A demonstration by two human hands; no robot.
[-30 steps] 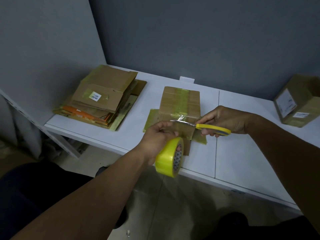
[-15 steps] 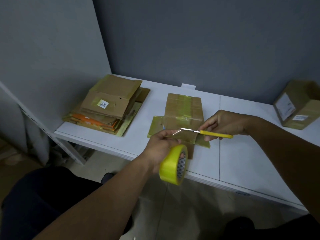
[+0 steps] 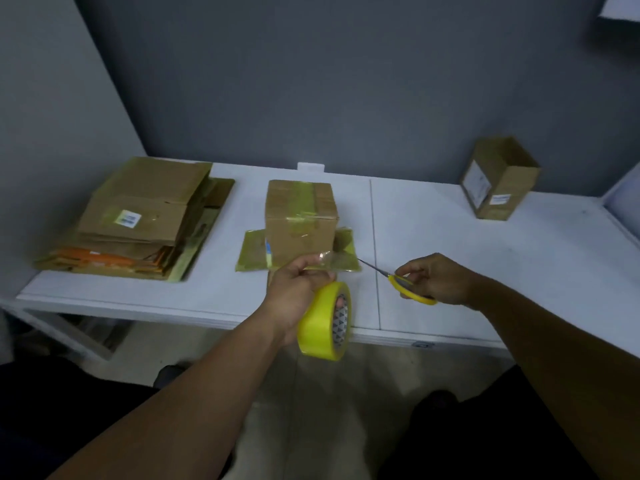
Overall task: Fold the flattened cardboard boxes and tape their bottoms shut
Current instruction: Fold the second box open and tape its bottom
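Tape roll (image 3: 323, 322), lower centre: bright yellow; white core printed with dark triangles.
Scissors (image 3: 410, 292), centre right: yellow handles, grey blades.
Folded box (image 3: 299, 223), centre: brown, yellow-green tape bands.
Flattened boxes (image 3: 138, 216), left: brown, one orange layer, white label with blue print.
Upright box (image 3: 498, 178), upper right: brown, white labels.
Tabletop (image 3: 450, 237): white.
Wall (image 3: 346, 81): blue-grey.

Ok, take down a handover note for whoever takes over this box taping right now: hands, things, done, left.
Left hand grips the roll of yellow tape. Right hand holds the yellow-handled scissors, blades clear of the tape.
The brown cardboard box stands on the white table, taped bottom up, flaps splayed.
Done: that box seems taped; an open brown box stands far right.
Left: smooth the tape down, then the stack of flattened cardboard boxes at left.
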